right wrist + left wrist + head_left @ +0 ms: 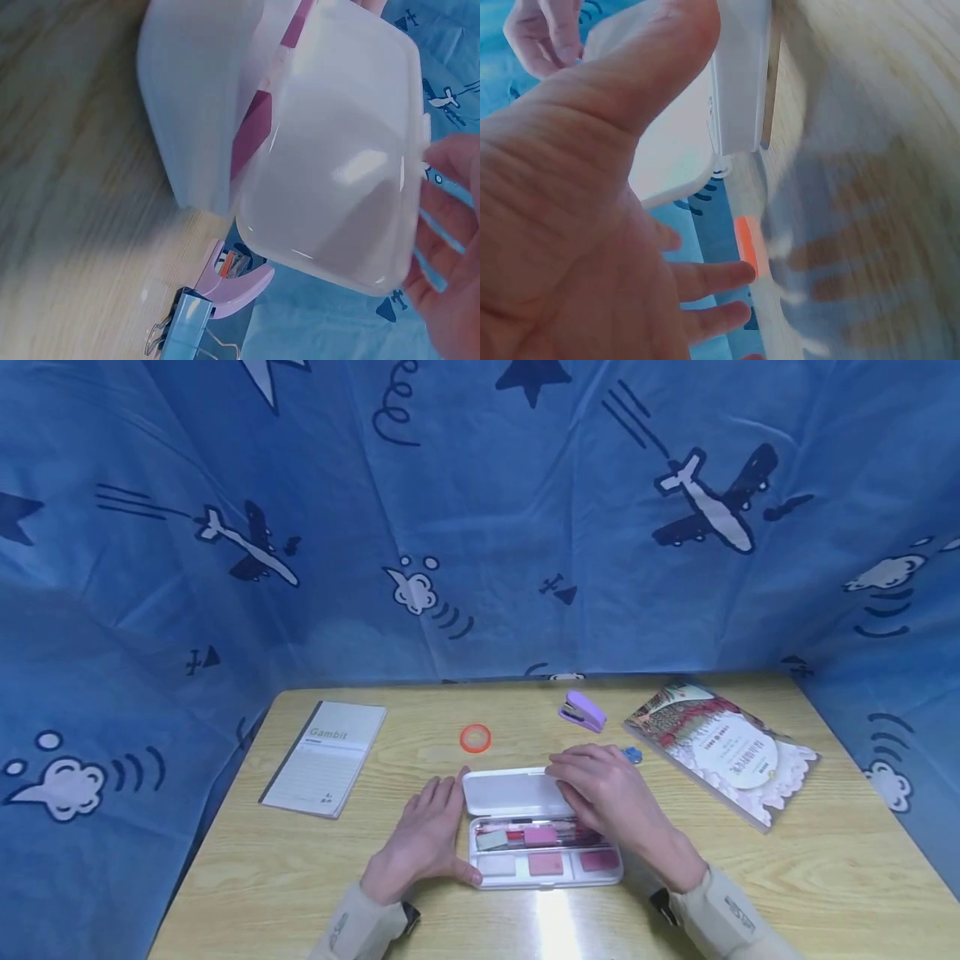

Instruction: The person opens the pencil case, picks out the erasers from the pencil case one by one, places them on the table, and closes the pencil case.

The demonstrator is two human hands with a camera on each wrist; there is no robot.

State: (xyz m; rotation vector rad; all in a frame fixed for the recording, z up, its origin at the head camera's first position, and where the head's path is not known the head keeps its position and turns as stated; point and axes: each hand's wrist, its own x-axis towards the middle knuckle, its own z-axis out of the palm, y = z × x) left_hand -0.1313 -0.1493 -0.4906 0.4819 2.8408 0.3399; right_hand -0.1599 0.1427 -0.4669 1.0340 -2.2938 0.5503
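A white pencil case (551, 883) lies on the table with its lid (513, 792) raised. Inside are pens (517, 827), a pale green eraser (492, 841) and a pink eraser (540, 837), with white, pink and dark pink blocks in the front compartments. My left hand (423, 839) is at the case's left end, thumb against the front corner and the other fingers stretched out along the side. At the lid's upper right edge is my right hand (611, 793). In the right wrist view, its fingertips touch the lid's rim (416, 217) near the latch.
An orange tape roll (475, 738) lies behind the case. Farther right are a purple stapler (583, 710) and a blue binder clip (632, 755). A notebook (326, 760) lies at the left, a thick book (723, 760) at the right. Blue printed cloth (480, 527) hangs behind the table.
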